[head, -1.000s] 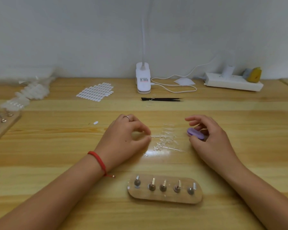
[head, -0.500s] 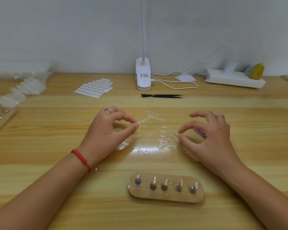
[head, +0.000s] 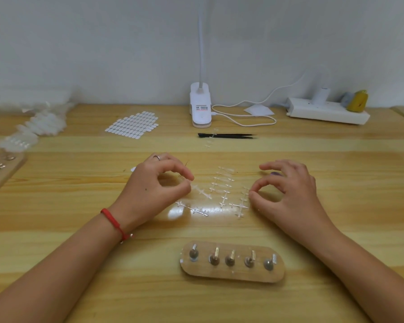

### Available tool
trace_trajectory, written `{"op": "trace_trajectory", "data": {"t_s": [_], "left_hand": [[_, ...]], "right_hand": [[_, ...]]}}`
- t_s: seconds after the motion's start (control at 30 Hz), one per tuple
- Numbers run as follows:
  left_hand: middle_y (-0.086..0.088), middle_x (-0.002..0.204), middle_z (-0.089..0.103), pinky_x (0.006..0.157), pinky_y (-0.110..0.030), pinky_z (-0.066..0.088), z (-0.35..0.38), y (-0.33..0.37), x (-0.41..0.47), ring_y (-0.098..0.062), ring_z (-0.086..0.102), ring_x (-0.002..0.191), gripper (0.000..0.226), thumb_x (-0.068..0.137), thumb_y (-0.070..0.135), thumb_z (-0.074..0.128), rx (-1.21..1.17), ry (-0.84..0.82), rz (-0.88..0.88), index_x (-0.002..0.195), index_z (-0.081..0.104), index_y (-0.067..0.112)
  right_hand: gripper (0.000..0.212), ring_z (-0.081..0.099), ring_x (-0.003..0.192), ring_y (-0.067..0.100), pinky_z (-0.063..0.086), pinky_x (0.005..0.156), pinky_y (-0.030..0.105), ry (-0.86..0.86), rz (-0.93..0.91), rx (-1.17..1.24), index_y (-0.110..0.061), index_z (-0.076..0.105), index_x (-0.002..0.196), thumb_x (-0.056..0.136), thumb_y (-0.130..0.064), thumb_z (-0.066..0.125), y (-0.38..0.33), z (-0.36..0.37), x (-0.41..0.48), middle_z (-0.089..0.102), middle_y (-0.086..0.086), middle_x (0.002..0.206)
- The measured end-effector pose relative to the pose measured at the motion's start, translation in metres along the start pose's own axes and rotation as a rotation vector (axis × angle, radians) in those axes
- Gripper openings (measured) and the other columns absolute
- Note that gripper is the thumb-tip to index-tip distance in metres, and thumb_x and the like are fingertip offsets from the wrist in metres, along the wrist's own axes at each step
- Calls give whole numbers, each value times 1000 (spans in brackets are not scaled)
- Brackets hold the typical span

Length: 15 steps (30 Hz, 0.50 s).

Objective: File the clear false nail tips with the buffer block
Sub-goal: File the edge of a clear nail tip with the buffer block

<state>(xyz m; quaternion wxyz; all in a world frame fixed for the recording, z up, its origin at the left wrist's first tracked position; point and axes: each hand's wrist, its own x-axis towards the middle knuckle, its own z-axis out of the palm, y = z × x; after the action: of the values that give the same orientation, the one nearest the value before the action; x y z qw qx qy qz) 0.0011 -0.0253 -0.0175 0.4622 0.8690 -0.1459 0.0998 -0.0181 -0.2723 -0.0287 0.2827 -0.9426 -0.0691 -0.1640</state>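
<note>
Midway across the wooden table (head: pixel 56 229), several strips of clear false nail tips (head: pixel 222 190) lie fanned out between the two hands. The left hand (head: pixel 156 187), with a red cord at its wrist, pinches the end of one strip between thumb and forefinger, its other fingers curled. The right hand (head: pixel 289 192) closes thumb and forefinger on the end of another strip, its other fingers arched above the table. Only a sliver of the purple buffer block (head: pixel 276 174) shows under those arched fingers; whether they touch it I cannot tell. Near the front edge sits a wooden stand (head: pixel 231 273) with five metal pegs. Toward the back edge are black tweezers (head: pixel 229 135), a white clip lamp (head: pixel 200 108) and a power strip (head: pixel 327 111).
</note>
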Motion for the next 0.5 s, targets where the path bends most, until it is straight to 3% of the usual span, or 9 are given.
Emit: {"op": "trace_trajectory", "data": {"t_s": [0.1,0.23,0.3,0.4,0.5], "left_hand": [[19,84,62,88,-34,48,2,-2,0,-9,57,94,6,66,28,66,50,-11,9,70,69,31],[17,81,63,87,-31,44,3,-4,0,-9,54,93,6,69,26,71,135,-42,50,68,67,30],[14,82,63,86,-33,44,5,-5,0,-12,53,93,7,73,23,71,179,-52,82,72,67,28],[11,84,62,84,-32,44,5,-5,0,-15,53,93,3,74,25,64,183,-44,98,76,65,27],[13,83,62,83,-27,44,4,-8,1,-14,54,92,17,77,12,70,178,-29,100,77,65,28]], "right_hand": [[9,37,118,8,26,104,33,3,39,64,-29,70,71,74,-22,76,1,-1,1,59,-12,114],[24,43,115,10,29,95,18,22,50,227,-40,66,84,82,-16,68,0,-18,18,58,-10,112],[27,41,121,16,29,99,22,-114,-6,135,-39,65,104,88,-17,64,-5,-22,37,57,-6,119],[49,29,134,18,22,111,32,-445,-210,-175,-44,50,133,91,-24,62,-23,-15,62,46,-4,140],[68,39,130,10,33,107,30,-734,-262,-177,-47,49,134,83,-4,61,-47,-12,80,47,-11,141]]}}
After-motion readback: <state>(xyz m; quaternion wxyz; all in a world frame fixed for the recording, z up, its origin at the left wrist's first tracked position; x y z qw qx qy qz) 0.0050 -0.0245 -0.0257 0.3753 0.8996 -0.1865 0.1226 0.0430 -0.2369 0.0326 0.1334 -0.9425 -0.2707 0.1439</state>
